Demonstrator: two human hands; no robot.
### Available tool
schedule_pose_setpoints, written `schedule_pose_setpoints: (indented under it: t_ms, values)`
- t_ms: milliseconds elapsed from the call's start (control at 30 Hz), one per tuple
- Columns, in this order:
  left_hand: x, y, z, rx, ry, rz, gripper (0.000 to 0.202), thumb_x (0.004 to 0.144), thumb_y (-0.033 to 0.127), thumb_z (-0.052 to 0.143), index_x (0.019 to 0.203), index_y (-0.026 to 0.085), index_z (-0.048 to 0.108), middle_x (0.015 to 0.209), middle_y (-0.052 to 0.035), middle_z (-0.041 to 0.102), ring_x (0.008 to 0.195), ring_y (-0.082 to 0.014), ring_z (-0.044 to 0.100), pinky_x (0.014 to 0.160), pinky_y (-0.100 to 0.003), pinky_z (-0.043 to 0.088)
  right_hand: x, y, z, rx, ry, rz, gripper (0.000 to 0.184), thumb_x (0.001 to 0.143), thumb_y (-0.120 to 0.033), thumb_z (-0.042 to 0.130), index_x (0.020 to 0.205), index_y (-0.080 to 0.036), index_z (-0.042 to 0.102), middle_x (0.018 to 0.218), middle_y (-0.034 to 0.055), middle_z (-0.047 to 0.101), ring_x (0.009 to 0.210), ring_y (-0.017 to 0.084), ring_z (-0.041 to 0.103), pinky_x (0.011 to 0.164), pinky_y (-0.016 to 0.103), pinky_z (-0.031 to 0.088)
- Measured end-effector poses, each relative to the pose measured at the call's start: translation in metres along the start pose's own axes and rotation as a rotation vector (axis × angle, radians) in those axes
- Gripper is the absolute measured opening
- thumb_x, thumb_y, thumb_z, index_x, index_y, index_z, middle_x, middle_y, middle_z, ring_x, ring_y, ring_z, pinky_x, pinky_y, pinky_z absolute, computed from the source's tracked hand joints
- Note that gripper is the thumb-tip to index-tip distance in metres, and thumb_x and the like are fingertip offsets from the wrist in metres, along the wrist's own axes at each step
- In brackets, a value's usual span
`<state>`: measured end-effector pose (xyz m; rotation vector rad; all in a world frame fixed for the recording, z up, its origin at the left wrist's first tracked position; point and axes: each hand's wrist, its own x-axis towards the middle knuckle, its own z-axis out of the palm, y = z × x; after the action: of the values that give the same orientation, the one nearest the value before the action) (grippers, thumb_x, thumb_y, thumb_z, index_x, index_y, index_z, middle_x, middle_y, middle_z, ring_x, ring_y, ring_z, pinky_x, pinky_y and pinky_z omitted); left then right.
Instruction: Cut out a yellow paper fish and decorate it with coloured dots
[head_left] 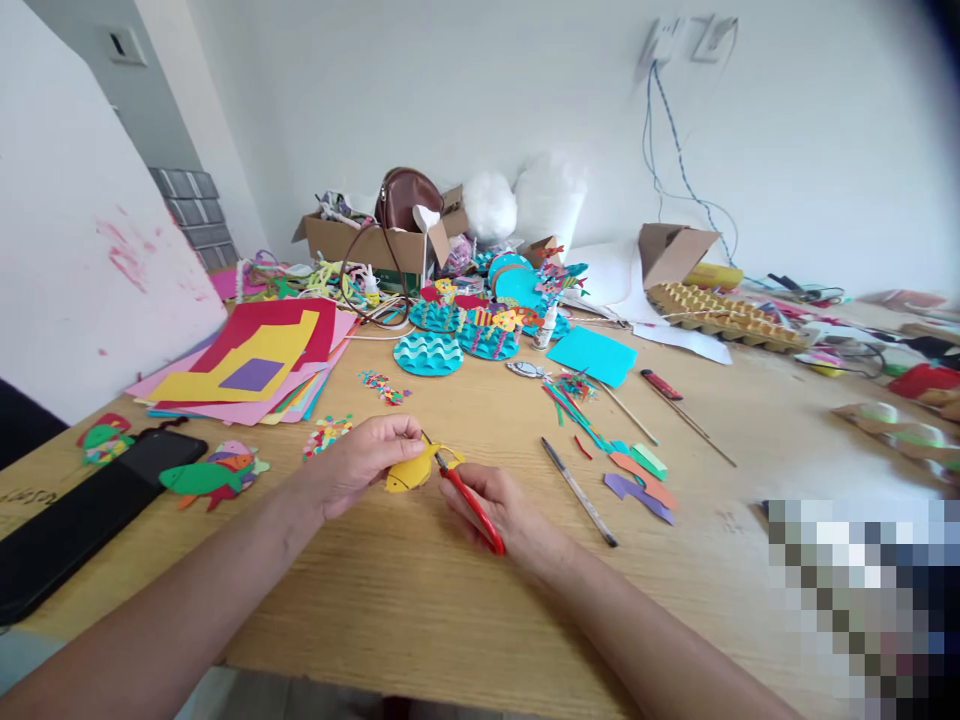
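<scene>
Between the fingers of my left hand (375, 450) is a yellow paper fish (407, 474) with a drawn eye and gill line, held just above the table. My right hand (499, 505) grips red-handled scissors (474, 508), and their blades meet the yellow paper near the fish's tail. A thin yellow strip curls beyond the blades. Right of my right hand lies a pen (579, 492). Purple and orange paper scraps (637, 497) are beside it. To the left, several coloured paper fish (202, 478) lie by a black phone (161, 460).
Stacked coloured paper (259, 360) covers the left of the table (360, 620). Paper confetti (328, 435) is scattered before me. Blue wave-patterned discs (427, 355), a glue bottle (546, 328) and a cardboard box (360, 245) stand farther back. An egg tray (724, 315) and a utility knife (661, 385) are at right.
</scene>
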<state>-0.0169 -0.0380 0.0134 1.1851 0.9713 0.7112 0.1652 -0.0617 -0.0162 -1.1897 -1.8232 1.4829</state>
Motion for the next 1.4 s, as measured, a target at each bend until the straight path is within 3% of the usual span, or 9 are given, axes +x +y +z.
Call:
schedule_pose_setpoints:
  t_ms: [200, 467, 633, 733, 933, 1133, 1400]
  values:
    - [-0.004, -0.009, -0.006, 0.166, 0.038, -0.003, 0.022, 0.069, 0.035, 0.061, 0.073, 0.015, 0.053, 0.062, 0.0036, 0.049, 0.057, -0.0087, 0.043, 0.052, -0.021, 0.03, 0.001, -0.006, -0.005, 0.021, 0.015, 0.035, 0.04, 0.081, -0.05, 0.047, 0.057, -0.019, 0.04, 0.044, -0.0062, 0.041, 0.038, 0.006, 0.035, 0.037, 0.018, 0.025]
    - [0.0, -0.027, -0.019, 0.708, 0.002, 0.018, 0.015, 0.071, 0.03, 0.054, 0.07, 0.015, 0.057, 0.061, 0.002, 0.054, 0.058, -0.0125, 0.049, 0.053, -0.023, 0.034, 0.005, -0.004, -0.015, -0.064, 0.086, 0.045, 0.036, 0.083, -0.044, 0.045, 0.057, -0.019, 0.042, 0.045, -0.0055, 0.043, 0.039, 0.007, 0.037, 0.039, 0.02, 0.026]
    - [0.008, -0.026, -0.021, 1.196, 0.069, 0.185, 0.017, 0.074, 0.016, 0.049, 0.086, 0.017, 0.061, 0.091, -0.0068, 0.064, 0.085, -0.0206, 0.057, 0.075, -0.03, 0.041, 0.008, 0.001, -0.018, -0.125, 0.132, -0.027, 0.036, 0.083, -0.043, 0.043, 0.057, -0.019, 0.043, 0.045, -0.0051, 0.043, 0.042, 0.008, 0.038, 0.043, 0.022, 0.027]
    - [0.019, -0.021, -0.023, 1.389, 0.081, 0.265, 0.02, 0.075, 0.011, 0.046, 0.09, 0.017, 0.059, 0.094, -0.0088, 0.063, 0.09, -0.0228, 0.056, 0.078, -0.033, 0.039, 0.009, 0.003, -0.019, -0.115, 0.15, -0.033, 0.036, 0.084, -0.042, 0.042, 0.057, -0.019, 0.042, 0.046, -0.0049, 0.044, 0.042, 0.008, 0.038, 0.043, 0.022, 0.027]
    - [0.04, -0.016, -0.024, 1.436, -0.024, 0.295, 0.011, 0.074, 0.013, 0.049, 0.08, 0.018, 0.057, 0.086, -0.0057, 0.061, 0.082, -0.0209, 0.055, 0.069, -0.029, 0.038, 0.009, 0.006, -0.021, -0.085, 0.142, -0.047, 0.036, 0.084, -0.046, 0.043, 0.059, -0.019, 0.043, 0.048, -0.005, 0.045, 0.043, 0.008, 0.039, 0.043, 0.021, 0.027]
    - [0.044, -0.01, -0.024, 1.446, -0.101, 0.271, 0.009, 0.071, 0.011, 0.049, 0.071, 0.019, 0.054, 0.073, -0.0013, 0.057, 0.068, -0.0161, 0.052, 0.057, -0.025, 0.033, 0.009, 0.005, -0.023, -0.09, 0.151, -0.051, 0.04, 0.082, -0.05, 0.045, 0.057, -0.019, 0.042, 0.046, -0.0051, 0.045, 0.042, 0.008, 0.039, 0.043, 0.021, 0.026]
    - [0.045, -0.01, -0.022, 1.459, -0.076, 0.255, 0.009, 0.073, 0.013, 0.048, 0.073, 0.018, 0.055, 0.073, -0.0042, 0.059, 0.068, -0.0189, 0.053, 0.057, -0.027, 0.032, 0.008, 0.003, -0.025, -0.053, 0.162, -0.049, 0.041, 0.082, -0.053, 0.044, 0.058, -0.019, 0.041, 0.045, -0.0056, 0.044, 0.04, 0.007, 0.038, 0.04, 0.02, 0.026]
